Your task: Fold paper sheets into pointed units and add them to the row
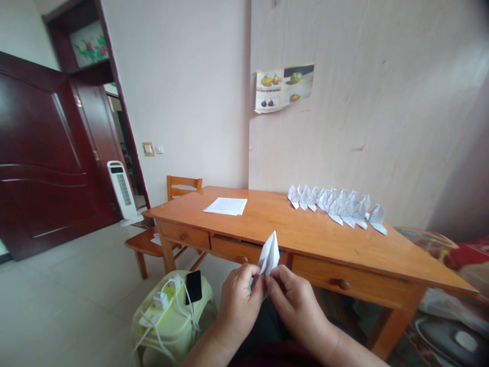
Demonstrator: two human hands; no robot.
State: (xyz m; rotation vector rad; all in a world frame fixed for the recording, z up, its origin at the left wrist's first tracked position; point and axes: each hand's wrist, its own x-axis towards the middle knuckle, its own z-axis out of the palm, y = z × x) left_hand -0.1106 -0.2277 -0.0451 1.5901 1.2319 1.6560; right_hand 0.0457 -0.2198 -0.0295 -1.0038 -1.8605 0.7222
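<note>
Evidently mid-fold, with a close pinch from both sides

Largest in our view is the pale wall (183,92), and before it stands the wooden table (267,214), its drawer fronts facing us. To our left, apart from the table, sits a light green stool (183,318) bearing a power strip (157,308) and, beside that, a black phone (194,287). On the right of the tabletop we see close-set rows of folded pieces (346,206), tips up; on the left lies a flat stack of printed sheets (226,206), well apart from them.

Nearest us are our left hand (240,295) and right hand (297,300), almost touching. Between them, in front of the table's near edge, we hold one white paper piece (269,255), upright, its point up and a crease running down its middle. Each thumb and forefinger is narrowed on its lower end; our other fingers curl in, and what they touch we cannot tell.

We judge the step in hand to be shaping or pressing that lower end. Our next move seems to call for a light, even grip on both sides, so the layers stay aligned and the tip uncrushed.
</note>
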